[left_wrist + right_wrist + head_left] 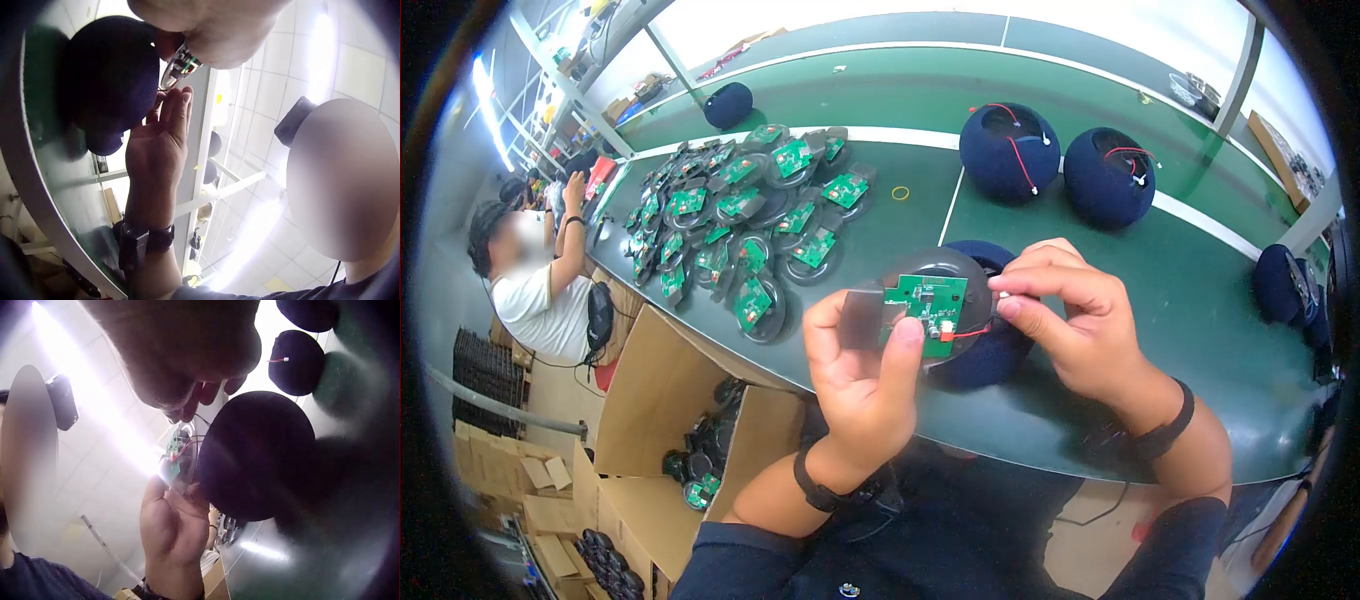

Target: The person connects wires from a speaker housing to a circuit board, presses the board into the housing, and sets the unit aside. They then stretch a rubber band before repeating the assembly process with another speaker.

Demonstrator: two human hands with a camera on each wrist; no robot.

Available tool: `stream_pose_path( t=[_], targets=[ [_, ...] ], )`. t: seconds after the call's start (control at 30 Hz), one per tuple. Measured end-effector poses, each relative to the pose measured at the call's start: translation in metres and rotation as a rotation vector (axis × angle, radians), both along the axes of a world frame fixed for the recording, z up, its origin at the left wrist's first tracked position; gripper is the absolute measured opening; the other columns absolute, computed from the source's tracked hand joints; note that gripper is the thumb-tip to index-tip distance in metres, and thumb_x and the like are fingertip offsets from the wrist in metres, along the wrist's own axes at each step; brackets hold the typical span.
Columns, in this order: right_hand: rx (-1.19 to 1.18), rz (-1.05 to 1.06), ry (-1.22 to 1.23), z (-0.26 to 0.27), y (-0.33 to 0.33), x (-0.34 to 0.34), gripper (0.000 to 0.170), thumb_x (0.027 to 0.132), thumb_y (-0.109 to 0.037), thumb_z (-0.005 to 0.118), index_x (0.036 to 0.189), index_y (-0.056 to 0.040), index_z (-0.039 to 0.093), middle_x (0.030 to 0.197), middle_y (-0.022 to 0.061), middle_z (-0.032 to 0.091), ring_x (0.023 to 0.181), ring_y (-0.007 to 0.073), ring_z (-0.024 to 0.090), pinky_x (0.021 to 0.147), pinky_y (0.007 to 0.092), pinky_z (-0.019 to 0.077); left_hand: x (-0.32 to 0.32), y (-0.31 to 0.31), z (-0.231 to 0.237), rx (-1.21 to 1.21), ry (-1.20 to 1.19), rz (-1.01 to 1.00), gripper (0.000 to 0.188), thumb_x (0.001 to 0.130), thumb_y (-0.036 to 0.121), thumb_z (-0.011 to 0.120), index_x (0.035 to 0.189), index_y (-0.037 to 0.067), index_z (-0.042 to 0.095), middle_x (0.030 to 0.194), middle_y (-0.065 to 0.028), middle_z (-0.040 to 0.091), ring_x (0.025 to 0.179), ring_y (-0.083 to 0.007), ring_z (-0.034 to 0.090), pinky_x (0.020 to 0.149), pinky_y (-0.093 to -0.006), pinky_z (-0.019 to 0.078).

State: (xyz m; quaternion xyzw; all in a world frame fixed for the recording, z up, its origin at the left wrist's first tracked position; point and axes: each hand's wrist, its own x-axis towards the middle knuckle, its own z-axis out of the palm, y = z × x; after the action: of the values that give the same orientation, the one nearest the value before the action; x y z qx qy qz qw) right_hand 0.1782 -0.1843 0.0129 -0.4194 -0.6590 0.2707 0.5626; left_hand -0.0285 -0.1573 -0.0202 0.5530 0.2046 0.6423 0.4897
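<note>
Head view: my L hand [858, 385] grips a dark disc [930, 264] w/ a green board [918, 296] on it, held just in front of the navy ball [990, 372] & partly covering it. My R hand [1082, 315], at the ball's R side, pinches a small white plug [1003, 296]. A red wire [972, 332] runs from the board twd the ball. L of the ball, a big pile of similar discs [745, 200] on the green desk [1200, 400]; beyond it, 2 more navy balls w/ red leads [1012, 165]; L of it & nearer me, an open carton [772, 425].

L wrist view: board shows near edge-on beside the ball; R fingertips close by.

R wrist view: board beside the ball, L hand under it, wires btwn; plug hidden, can't tell the R pinch here.
</note>
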Motion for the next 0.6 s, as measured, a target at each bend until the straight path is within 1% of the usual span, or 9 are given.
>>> stream_pose_path(
  t=[0.03, 0.07, 0.17, 0.3, 0.37, 0.4, 0.47, 0.5, 0.6],
  targets=[
    [0.098, -0.015, -0.179, 0.002, 0.0, -0.001, 0.018, 0.09, -0.006, 0.075, 0.108, -0.0062, 0.078, 0.098, 0.0059, 0.074, 0.096, 0.021, 0.065, 0.093, 0.0348, 0.047, 0.001, 0.0, 0.001, -0.002, 0.007, -0.003, 0.04, 0.098, -0.003, 0.062, 0.132, 0.003, 0.04, 0.121, -0.0121, 0.061, 0.105, -0.0143, 0.063, 0.093, -0.0318, 0.0532],
    [0.12, -0.043, -0.238, 0.0, -0.002, -0.002, 0.023, 0.086, -0.006, 0.078, 0.109, -0.0084, 0.079, 0.098, 0.0049, 0.074, 0.098, 0.0238, 0.064, 0.092, 0.0366, 0.0462, 0.002, 0.0, 0.001, 0.02, 0.003, -0.015, 0.04, 0.099, -0.004, 0.062, 0.132, 0.003, 0.04, 0.121, -0.0124, 0.061, 0.105, -0.0148, 0.063, 0.093, -0.0323, 0.0538],
    [0.189, -0.05, -0.281, -0.002, -0.003, -0.005, 0.022, 0.084, -0.007, 0.08, 0.106, -0.0088, 0.079, 0.098, 0.0038, 0.074, 0.098, 0.0235, 0.063, 0.092, 0.0368, 0.0461, 0.005, 0.0, 0.0, 0.05, 0.003, -0.023, 0.039, 0.099, -0.005, 0.061, 0.131, 0.002, 0.04, 0.121, -0.0131, 0.061, 0.105, -0.0155, 0.064, 0.092, -0.0328, 0.0549],
    [0.146, -0.131, -0.219, -0.005, -0.004, -0.004, 0.021, 0.081, -0.01, 0.083, 0.102, -0.0094, 0.08, 0.097, 0.0022, 0.072, 0.095, 0.0242, 0.062, 0.092, 0.0373, 0.0459, 0.008, -0.001, 0.005, 0.047, -0.015, -0.048, 0.039, 0.098, -0.005, 0.061, 0.13, 0.003, 0.041, 0.12, -0.0132, 0.061, 0.105, -0.0157, 0.064, 0.092, -0.033, 0.0553],
    [0.186, -0.102, -0.344, -0.001, -0.004, -0.001, 0.018, 0.079, -0.011, 0.084, 0.097, -0.011, 0.079, 0.109, 0.0041, 0.069, 0.105, 0.0259, 0.06, 0.092, 0.0383, 0.0463, 0.009, -0.002, 0.005, 0.045, 0.002, -0.03, 0.039, 0.098, -0.005, 0.061, 0.13, 0.003, 0.041, 0.12, -0.0132, 0.061, 0.105, -0.0157, 0.064, 0.092, -0.033, 0.055],
    [0.186, -0.106, -0.333, -0.001, -0.006, -0.003, 0.018, 0.079, -0.011, 0.084, 0.097, -0.011, 0.079, 0.109, 0.0041, 0.069, 0.105, 0.0259, 0.06, 0.092, 0.0383, 0.0463, 0.01, -0.002, 0.005, 0.042, 0.01, -0.007, 0.038, 0.098, -0.005, 0.061, 0.13, 0.003, 0.041, 0.121, -0.0133, 0.061, 0.105, -0.0157, 0.064, 0.092, -0.0331, 0.0547],
    [0.151, -0.187, -0.312, 0.0, -0.009, -0.008, 0.016, 0.08, -0.012, 0.084, 0.095, -0.0117, 0.079, 0.124, 0.0086, 0.063, 0.118, 0.0292, 0.055, 0.095, 0.0401, 0.0461, 0.009, -0.001, 0.005, 0.054, 0.023, -0.001, 0.039, 0.098, -0.004, 0.062, 0.13, 0.003, 0.041, 0.121, -0.0131, 0.061, 0.105, -0.0158, 0.064, 0.092, -0.033, 0.0543],
    [0.15, -0.192, -0.302, 0.0, -0.01, -0.009, 0.016, 0.08, -0.012, 0.084, 0.095, -0.0117, 0.079, 0.124, 0.0086, 0.063, 0.118, 0.0292, 0.055, 0.095, 0.0401, 0.0461, 0.009, 0.0, 0.004, 0.063, 0.025, 0.006, 0.039, 0.098, -0.004, 0.063, 0.13, 0.003, 0.041, 0.122, -0.013, 0.06, 0.105, -0.0159, 0.063, 0.093, -0.033, 0.0539],
    [0.137, -0.2, -0.316, 0.001, -0.013, -0.008, 0.018, 0.079, -0.01, 0.084, 0.095, -0.0133, 0.08, 0.138, 0.0124, 0.057, 0.125, 0.0287, 0.052, 0.098, 0.0414, 0.0432, 0.009, 0.001, 0.002, 0.082, 0.074, 0.069, 0.04, 0.097, -0.003, 0.065, 0.13, 0.003, 0.041, 0.122, -0.0131, 0.059, 0.106, -0.0159, 0.062, 0.093, -0.0326, 0.0532]
  ],
)
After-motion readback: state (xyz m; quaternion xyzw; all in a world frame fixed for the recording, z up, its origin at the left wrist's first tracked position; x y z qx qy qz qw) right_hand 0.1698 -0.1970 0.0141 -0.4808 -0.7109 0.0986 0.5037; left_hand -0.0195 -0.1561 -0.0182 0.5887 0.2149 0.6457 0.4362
